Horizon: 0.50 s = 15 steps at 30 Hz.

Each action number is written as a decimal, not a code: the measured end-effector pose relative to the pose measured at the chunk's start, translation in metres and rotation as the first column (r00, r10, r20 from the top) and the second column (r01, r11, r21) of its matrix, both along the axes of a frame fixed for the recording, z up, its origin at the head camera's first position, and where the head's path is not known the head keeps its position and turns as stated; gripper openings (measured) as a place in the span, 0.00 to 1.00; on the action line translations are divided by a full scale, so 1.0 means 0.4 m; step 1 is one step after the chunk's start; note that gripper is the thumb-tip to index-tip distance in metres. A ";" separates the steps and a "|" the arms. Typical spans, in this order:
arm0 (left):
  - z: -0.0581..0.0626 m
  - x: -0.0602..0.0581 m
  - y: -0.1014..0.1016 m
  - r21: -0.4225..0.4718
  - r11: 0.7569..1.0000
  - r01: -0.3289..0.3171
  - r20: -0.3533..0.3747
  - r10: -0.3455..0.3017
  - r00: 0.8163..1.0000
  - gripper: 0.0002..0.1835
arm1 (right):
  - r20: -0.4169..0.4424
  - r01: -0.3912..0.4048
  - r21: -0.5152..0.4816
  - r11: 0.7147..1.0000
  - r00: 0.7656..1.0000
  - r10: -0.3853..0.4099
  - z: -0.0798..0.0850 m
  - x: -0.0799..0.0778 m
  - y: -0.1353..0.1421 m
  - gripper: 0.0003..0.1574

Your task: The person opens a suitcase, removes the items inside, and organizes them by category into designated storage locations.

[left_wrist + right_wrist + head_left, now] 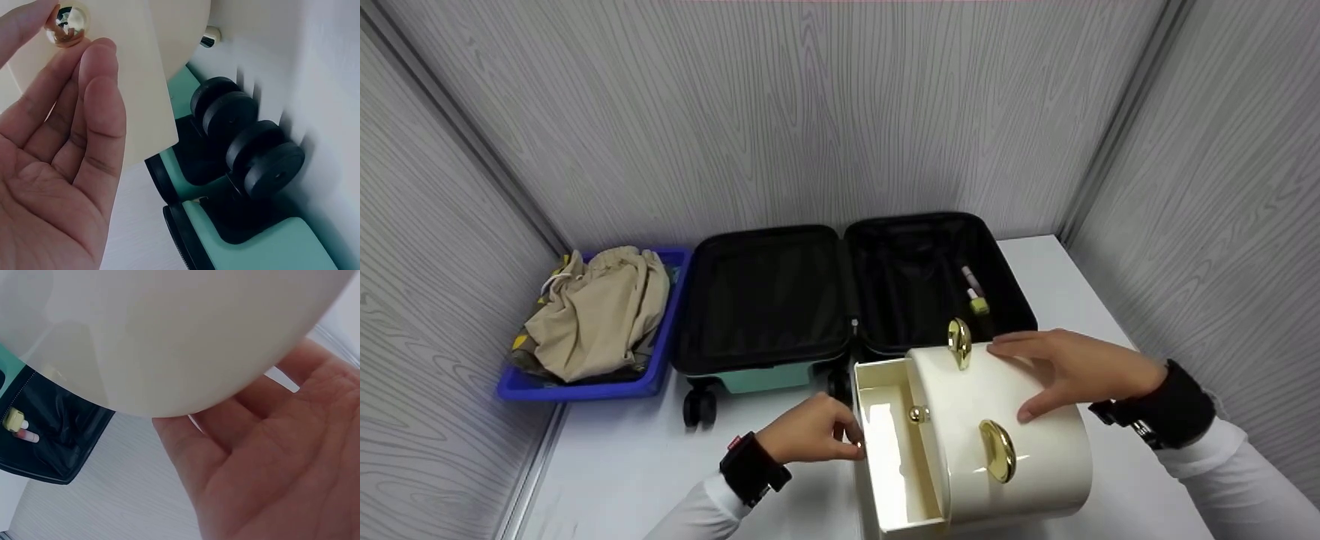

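A cream storage box [1035, 457] with a rounded top and gold handles stands at the front right, its drawer [896, 457] pulled out toward the left. My left hand [814, 431] is at the drawer's front. In the left wrist view its fingers pinch a round gold knob [67, 25]. My right hand [1065, 367] rests on the box's curved top with thumb and fingers spread; in the right wrist view the fingertips touch the glossy cream surface [185, 354]. One gold handle [997, 450] lies near the right thumb. The drawer's visible inside holds nothing.
Behind the box lies an open suitcase [769, 300] with black lining and a green shell. A yellow-green bottle [978, 304] and a pink tube [971, 279] lie in its right half. At left, a blue basket [660, 375] holds beige clothing [600, 315]. Suitcase wheels [700, 406] face me.
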<state>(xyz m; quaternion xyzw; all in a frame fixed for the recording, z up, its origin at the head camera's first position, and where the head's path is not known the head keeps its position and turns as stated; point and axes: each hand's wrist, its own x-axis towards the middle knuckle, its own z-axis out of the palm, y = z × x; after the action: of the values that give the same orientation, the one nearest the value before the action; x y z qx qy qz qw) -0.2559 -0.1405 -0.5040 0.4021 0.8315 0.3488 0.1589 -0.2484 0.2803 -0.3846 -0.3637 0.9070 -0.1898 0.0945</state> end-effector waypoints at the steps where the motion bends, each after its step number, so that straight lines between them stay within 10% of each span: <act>1: -0.001 -0.001 -0.002 0.003 1.000 -0.003 0.002 0.003 1.000 0.03 | -0.003 -0.002 0.001 1.000 1.000 0.002 0.000 -0.001 -0.001 0.55; 15: -0.007 -0.004 -0.010 0.035 0.999 -0.002 0.039 0.001 0.999 0.04 | 0.036 -0.042 -0.061 0.997 0.998 0.044 0.009 -0.041 0.005 0.50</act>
<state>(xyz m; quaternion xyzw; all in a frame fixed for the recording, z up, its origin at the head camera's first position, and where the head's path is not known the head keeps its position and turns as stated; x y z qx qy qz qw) -0.2573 -0.1447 -0.5066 0.3974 0.8222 0.3714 0.1677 -0.2648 0.2823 -0.3808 -0.3824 0.8909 -0.2219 0.1044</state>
